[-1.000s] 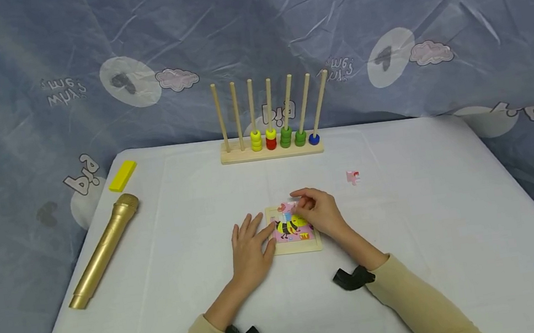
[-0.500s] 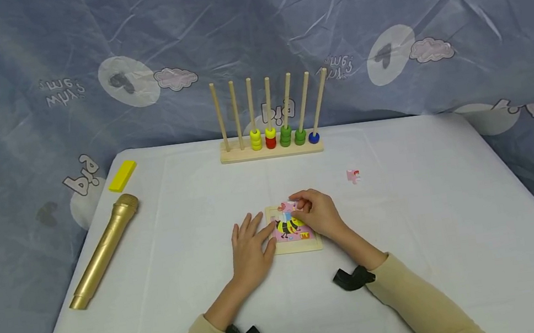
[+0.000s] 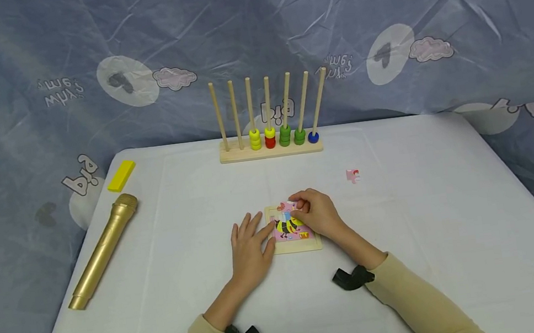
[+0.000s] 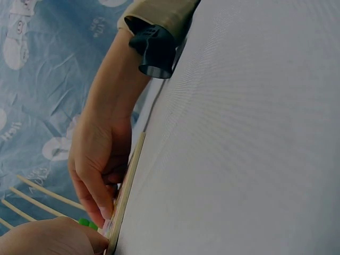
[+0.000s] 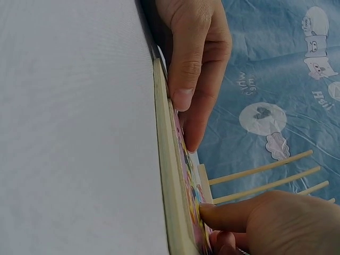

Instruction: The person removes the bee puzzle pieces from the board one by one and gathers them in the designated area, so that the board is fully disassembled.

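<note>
Bee puzzle (image 3: 286, 229): lay on white table (image 3: 428, 213). Left hand (image 3: 249, 252): fingers spread, touching puzzle's left side. Right hand (image 3: 319, 213): pinched puzzle piece (image 3: 291, 204) at puzzle's far edge. Loose piece (image 3: 352, 176): lay beyond puzzle, rightward.

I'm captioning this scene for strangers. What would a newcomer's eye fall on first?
Probably the shiny gold microphone, lying at the left of the white table. Next, the rack of bright beads at the far edge. Then the small bee puzzle near the middle, the left hand touching its left edge and the right hand at its upper right.
</note>
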`<state>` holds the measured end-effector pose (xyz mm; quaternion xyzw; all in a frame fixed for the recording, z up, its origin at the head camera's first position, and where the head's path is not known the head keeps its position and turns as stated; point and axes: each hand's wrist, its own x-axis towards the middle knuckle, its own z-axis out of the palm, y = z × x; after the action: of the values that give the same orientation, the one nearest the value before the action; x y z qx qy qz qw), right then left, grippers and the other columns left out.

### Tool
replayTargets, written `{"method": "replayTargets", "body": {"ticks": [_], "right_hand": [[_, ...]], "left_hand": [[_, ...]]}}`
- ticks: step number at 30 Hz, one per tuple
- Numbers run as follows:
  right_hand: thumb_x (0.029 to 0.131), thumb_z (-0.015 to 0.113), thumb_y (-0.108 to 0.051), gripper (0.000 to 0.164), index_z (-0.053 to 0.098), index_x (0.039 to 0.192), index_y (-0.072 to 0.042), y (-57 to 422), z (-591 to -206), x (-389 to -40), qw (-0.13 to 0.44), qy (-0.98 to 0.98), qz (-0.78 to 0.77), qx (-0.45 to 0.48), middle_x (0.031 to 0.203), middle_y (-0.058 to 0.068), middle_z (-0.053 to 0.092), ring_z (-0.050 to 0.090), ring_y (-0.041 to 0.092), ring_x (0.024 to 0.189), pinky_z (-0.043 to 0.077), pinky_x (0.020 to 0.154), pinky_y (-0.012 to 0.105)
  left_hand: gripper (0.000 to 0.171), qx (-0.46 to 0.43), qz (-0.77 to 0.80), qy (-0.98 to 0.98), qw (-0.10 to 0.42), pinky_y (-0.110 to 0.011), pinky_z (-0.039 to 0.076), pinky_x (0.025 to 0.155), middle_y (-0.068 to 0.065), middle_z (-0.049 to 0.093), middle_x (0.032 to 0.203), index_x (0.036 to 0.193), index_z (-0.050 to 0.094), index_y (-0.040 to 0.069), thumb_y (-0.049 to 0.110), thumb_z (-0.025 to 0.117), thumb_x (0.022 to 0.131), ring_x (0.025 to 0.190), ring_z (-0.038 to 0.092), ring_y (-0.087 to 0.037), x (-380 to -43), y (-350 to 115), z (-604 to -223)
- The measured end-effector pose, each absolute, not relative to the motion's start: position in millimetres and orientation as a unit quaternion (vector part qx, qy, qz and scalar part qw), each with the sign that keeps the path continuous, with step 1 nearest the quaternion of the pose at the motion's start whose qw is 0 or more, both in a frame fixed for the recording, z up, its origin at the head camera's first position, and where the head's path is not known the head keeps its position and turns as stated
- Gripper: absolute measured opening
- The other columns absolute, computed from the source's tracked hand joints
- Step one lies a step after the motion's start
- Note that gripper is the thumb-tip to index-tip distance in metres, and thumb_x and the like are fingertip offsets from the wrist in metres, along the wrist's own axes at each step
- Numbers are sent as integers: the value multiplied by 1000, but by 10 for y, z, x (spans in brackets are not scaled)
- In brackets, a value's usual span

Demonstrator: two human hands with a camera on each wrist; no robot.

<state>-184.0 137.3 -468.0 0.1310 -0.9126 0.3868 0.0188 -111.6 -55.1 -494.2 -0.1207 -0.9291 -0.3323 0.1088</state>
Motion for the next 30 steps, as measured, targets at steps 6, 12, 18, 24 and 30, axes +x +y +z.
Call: {"method": "replayTargets", "body": {"ticks": [6,12,18,24,30], "right_hand": [[80,78,-9,27,71,105,-3,1380,-4686,-1849,22,-913,384,138,75,4,54,47,13,65,37,57,21],[80,78,-8,27,70,105,-4,1383,-4675,-1847,25,-911,386,142,76,4,52,46,13,64,36,57,21],[80,78,-7,25,70,104,-4,1381,-4658,-1832,25,-907,396,140,80,6,53,46,13,67,37,58,21],[81,76,-2,20,71,100,-4,1374,-4656,-1814,48,-899,414,138,84,9,56,48,15,69,38,60,20],[84,73,-1,16,70,99,-4,1375,-4627,-1814,60,-895,414,154,82,9,56,47,15,68,38,58,20]], "left_hand": [[35,-119,-334,-929,108,-64,16,114,-15,50,146,125,68,12,17,67,90,143,33,-38,-1116,-548,-4931],[35,-121,-335,-928,110,-64,16,114,-15,50,146,125,68,13,18,67,90,143,33,-38,-1116,-547,-4933],[35,-121,-331,-929,114,-64,16,114,-15,50,146,124,69,14,18,67,90,143,33,-38,-1117,-552,-4952],[35,-123,-330,-929,113,-64,16,114,-16,50,146,125,68,14,19,67,91,143,33,-38,-1122,-556,-4957],[35,-124,-328,-929,118,-64,17,114,-15,51,145,124,69,14,18,67,90,142,34,-38,-1134,-555,-4944]]}}
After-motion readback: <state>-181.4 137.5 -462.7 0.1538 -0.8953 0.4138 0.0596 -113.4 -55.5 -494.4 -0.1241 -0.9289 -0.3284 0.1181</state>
